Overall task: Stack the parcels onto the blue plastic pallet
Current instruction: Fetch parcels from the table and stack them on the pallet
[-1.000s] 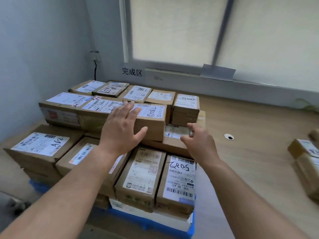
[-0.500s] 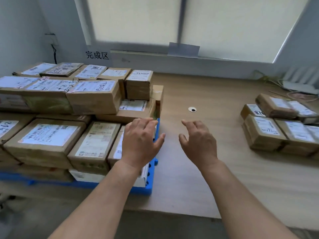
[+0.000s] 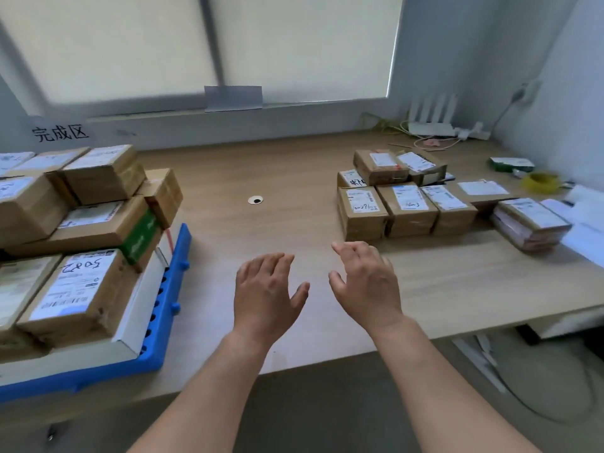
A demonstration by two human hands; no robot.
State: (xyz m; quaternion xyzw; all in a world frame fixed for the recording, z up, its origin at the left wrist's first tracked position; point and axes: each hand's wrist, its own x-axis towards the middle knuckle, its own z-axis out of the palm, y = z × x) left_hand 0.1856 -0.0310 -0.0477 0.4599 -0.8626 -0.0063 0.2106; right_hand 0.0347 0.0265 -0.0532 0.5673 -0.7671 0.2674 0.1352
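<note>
Both hands, left (image 3: 266, 294) and right (image 3: 366, 284), hovered empty with fingers spread over the wooden table (image 3: 261, 165); stacked parcels (image 3: 75, 282) filled the pallet (image 3: 178, 256) at frame left, below a blinded window (image 3: 196, 44)

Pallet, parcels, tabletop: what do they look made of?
Pallet: looks like moulded plastic, glossy solid blue with rounded studs and holes along the edge.
Parcels: brown corrugated cardboard by the look, matte, with tape bands and white paper labels.
Tabletop: pale wood grain, smooth; probably laminate, though veneer is possible.
</note>
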